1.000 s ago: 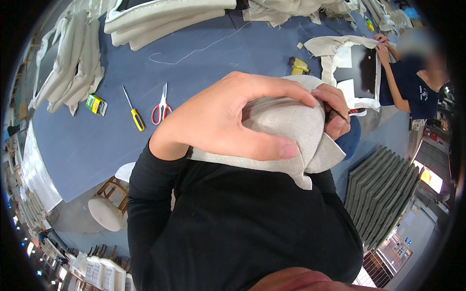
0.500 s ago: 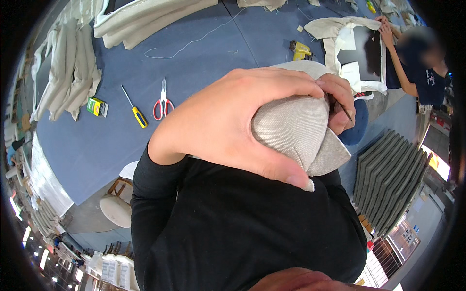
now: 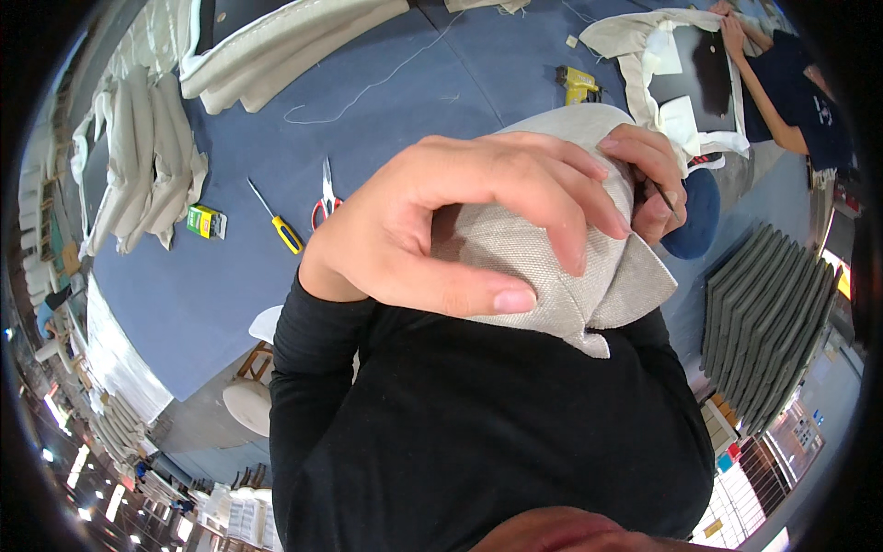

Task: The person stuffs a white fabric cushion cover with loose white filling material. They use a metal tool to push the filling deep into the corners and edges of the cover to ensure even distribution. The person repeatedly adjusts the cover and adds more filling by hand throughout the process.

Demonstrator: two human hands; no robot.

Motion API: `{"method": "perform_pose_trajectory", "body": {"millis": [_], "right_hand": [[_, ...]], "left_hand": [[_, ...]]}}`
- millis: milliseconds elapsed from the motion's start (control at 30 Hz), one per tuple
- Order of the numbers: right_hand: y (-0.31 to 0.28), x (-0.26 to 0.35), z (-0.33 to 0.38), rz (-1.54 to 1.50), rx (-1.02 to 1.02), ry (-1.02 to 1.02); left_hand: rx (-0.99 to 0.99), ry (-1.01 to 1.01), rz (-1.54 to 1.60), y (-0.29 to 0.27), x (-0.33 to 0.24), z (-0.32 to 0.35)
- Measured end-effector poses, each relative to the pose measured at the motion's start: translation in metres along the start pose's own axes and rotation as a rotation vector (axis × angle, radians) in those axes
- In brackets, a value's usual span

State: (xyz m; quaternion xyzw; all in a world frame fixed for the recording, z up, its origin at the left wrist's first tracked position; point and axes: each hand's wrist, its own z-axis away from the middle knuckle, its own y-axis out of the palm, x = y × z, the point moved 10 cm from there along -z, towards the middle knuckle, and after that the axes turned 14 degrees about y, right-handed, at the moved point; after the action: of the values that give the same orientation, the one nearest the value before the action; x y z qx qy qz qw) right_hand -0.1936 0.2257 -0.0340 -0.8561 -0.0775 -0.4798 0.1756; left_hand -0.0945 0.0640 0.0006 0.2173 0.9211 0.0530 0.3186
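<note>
A beige woven fabric-covered cushioned piece (image 3: 515, 244) stands close before my chest, with a loose pointed flap (image 3: 639, 285) of cloth at its right corner. My left hand (image 3: 469, 212) curves over its top, thumb low on the near face and fingers bent down on the cloth. At the far right side, my right hand (image 3: 648, 179) pinches a thin dark pointed rod (image 3: 664, 198), whose kind I cannot make out. Most of the right palm and the piece's far side are hidden.
On the blue table (image 3: 248, 304) lie red-handled scissors (image 3: 326, 198), a yellow screwdriver (image 3: 287, 235), a small green-yellow box (image 3: 206, 222) and a yellow staple gun (image 3: 578, 85). Beige covers (image 3: 129, 166) are piled left. Another person's hands (image 3: 733, 32) hold a covered panel (image 3: 685, 78). Grey cushions (image 3: 768, 322) are stacked right.
My left fingers have shifted down over the near face, and the thumb has drawn left, away from the lower corner. The right hand keeps its pinch. The surroundings have shifted slightly in view.
</note>
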Motion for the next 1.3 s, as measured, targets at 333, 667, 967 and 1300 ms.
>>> {"method": "perform_pose_trajectory", "body": {"millis": [333, 667, 967, 1300], "right_hand": [[0.001, 0.006, 0.004, 0.027, -0.014, 0.007], [-0.012, -0.005, 0.008, -0.003, 0.019, -0.026], [-0.016, -0.005, 0.014, -0.003, 0.004, -0.042], [-0.013, -0.002, 0.016, 0.002, -0.047, -0.019]], "left_hand": [[0.069, -0.029, -0.041, 0.0, 0.005, 0.009], [-0.031, -0.269, -0.007, 0.012, 0.023, 0.007], [0.049, -0.259, -0.031, 0.015, 0.024, 0.008], [0.037, -0.08, 0.001, 0.011, 0.013, 0.006]]}}
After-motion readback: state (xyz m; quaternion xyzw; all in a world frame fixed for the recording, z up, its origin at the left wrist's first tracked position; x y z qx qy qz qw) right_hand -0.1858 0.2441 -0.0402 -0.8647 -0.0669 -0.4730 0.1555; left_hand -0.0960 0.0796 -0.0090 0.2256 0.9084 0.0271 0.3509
